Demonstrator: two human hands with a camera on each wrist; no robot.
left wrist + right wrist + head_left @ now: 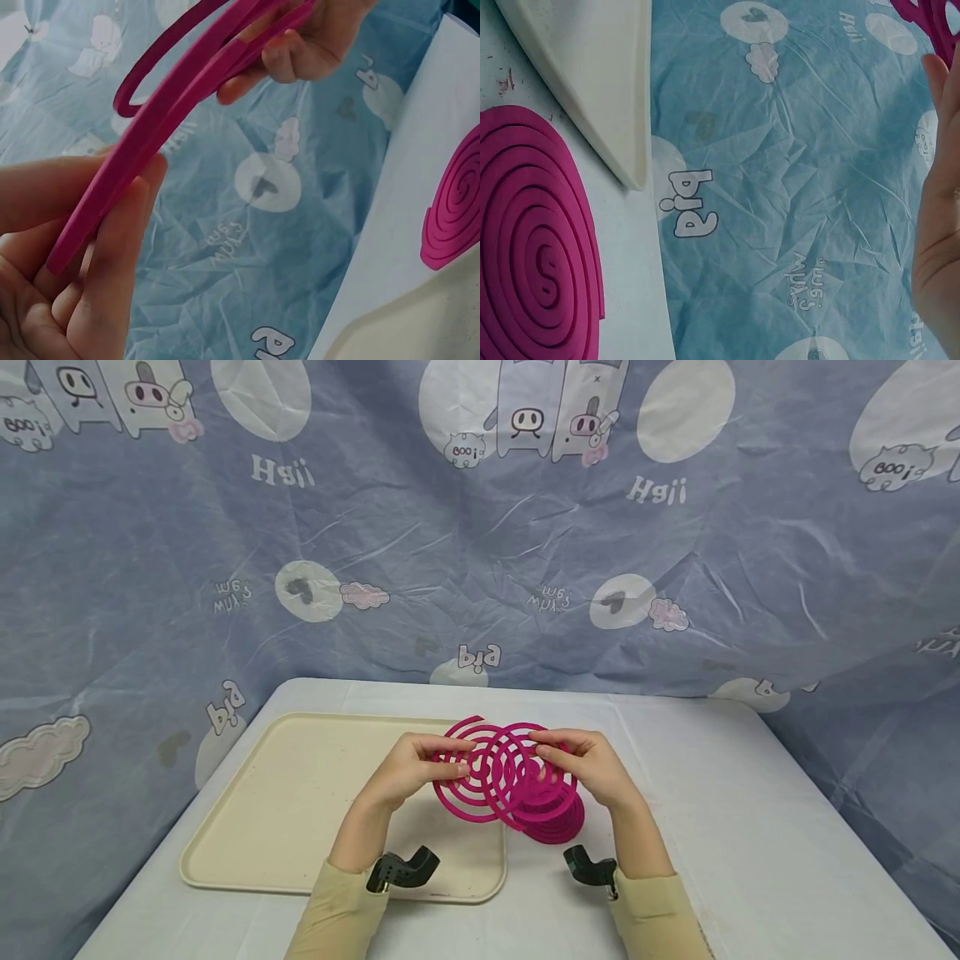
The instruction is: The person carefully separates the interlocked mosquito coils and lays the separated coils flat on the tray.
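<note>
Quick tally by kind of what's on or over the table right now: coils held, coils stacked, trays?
Pink spiral coils held between the left hand and right hand, interlocked pair: 2
Stack of pink coils on the table, number in it unclear: 1 stack
Cream tray: 1
Total: 4 items, counting the stack as one.

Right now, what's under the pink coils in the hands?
Under the held coils a stack of pink coils lies on the white table, beside the tray. The hands hide the stack's far side.
</note>
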